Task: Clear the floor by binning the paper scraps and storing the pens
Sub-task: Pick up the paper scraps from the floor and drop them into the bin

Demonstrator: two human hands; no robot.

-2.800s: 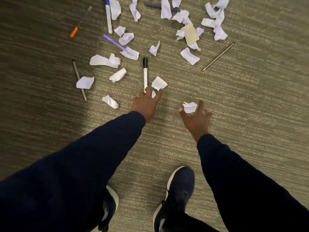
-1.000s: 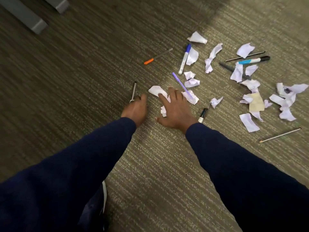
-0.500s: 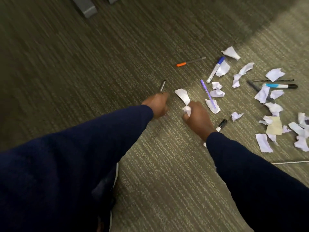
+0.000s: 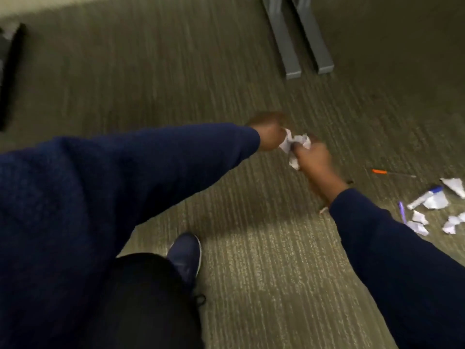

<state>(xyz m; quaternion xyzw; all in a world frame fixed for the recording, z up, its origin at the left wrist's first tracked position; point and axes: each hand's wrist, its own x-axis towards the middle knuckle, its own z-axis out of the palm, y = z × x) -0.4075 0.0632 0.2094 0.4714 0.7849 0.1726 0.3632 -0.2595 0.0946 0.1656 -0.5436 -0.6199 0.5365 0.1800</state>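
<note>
Paper scraps (image 4: 297,144) crumpled btwn both hands, left hand (image 4: 268,133) & right hand (image 4: 313,159).

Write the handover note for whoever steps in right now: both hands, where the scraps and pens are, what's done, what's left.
Left hand: closed on crumpled paper scraps, raised off the carpet.
Right hand: closed on the same wad, meeting the left.
On the floor at the right edge: orange-tipped pen, blue-capped marker, purple pen, and loose scraps around them.
Done: one handful of scraps gathered.
Left: bin this handful, collect the remaining scraps, store the pens. No bin or pen holder is in view; the frame is blurred, and more litter may lie out of frame.
</note>
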